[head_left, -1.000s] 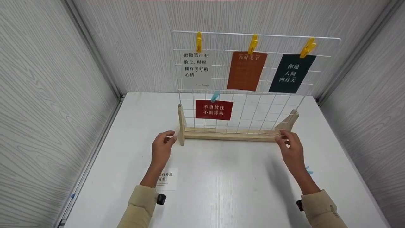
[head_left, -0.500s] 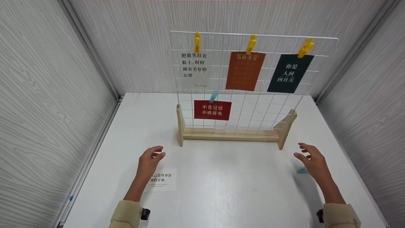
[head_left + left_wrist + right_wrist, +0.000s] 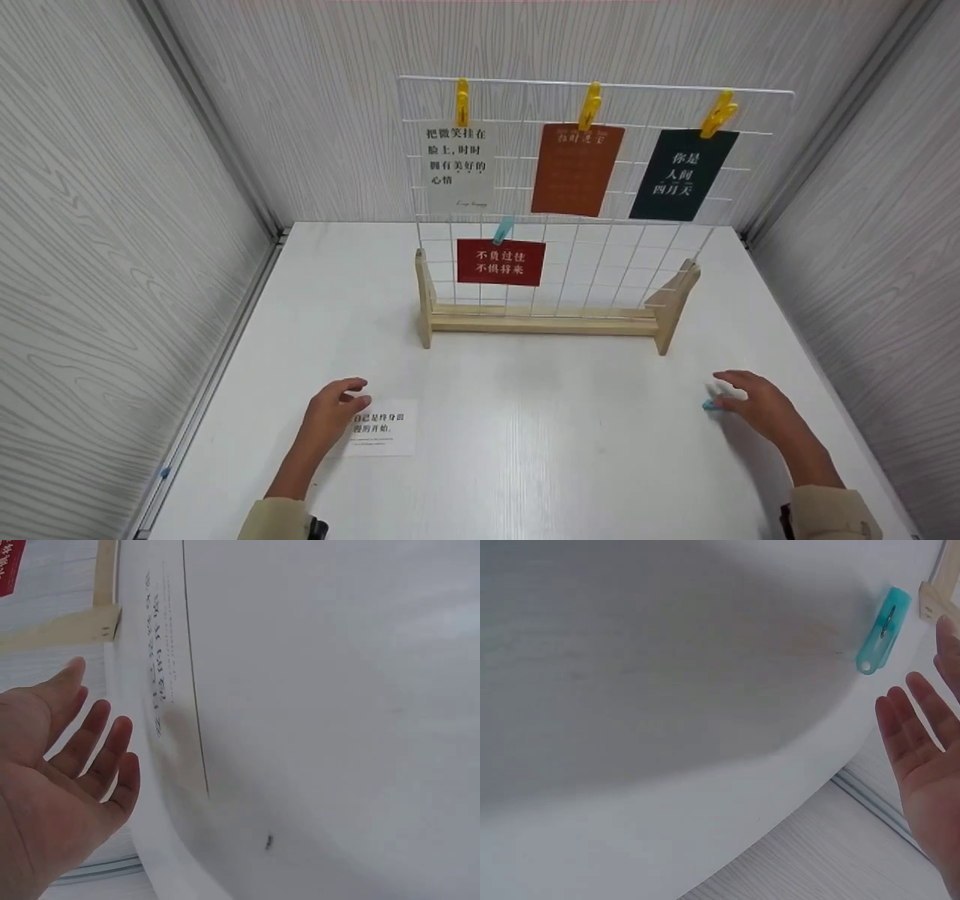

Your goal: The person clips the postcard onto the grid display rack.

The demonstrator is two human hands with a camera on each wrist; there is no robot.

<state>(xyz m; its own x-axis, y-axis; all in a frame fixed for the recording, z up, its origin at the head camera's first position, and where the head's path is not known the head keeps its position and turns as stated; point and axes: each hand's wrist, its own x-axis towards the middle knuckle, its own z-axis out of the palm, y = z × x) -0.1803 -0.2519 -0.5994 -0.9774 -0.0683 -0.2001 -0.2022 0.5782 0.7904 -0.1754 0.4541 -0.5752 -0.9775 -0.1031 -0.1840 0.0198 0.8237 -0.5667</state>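
Note:
My left hand [image 3: 330, 412], fingers loosely bent and holding nothing, hovers at the left edge of a white card [image 3: 386, 435] with black writing on the table. The left wrist view shows its palm and spread fingers [image 3: 120, 735] beside that card. On the right, my right hand [image 3: 761, 405] is over a light-blue clothespin [image 3: 708, 405] lying on the table, partly covered by the hand in the head view. In the right wrist view the clothespin [image 3: 883, 631] lies just beyond the fingertips [image 3: 895, 695], apart from them.
A white wire grid [image 3: 585, 255] stands in a wooden base [image 3: 544, 324] at the back. Yellow clothespins [image 3: 589, 106] hold a white, an orange [image 3: 576, 176] and a dark green card [image 3: 682, 174]; a blue clothespin [image 3: 503, 229] holds a red card [image 3: 500, 262]. Walls enclose the table.
Both hands have moved away from the ends of the wooden base and toward me, the left to the white card, the right outward to the blue clothespin.

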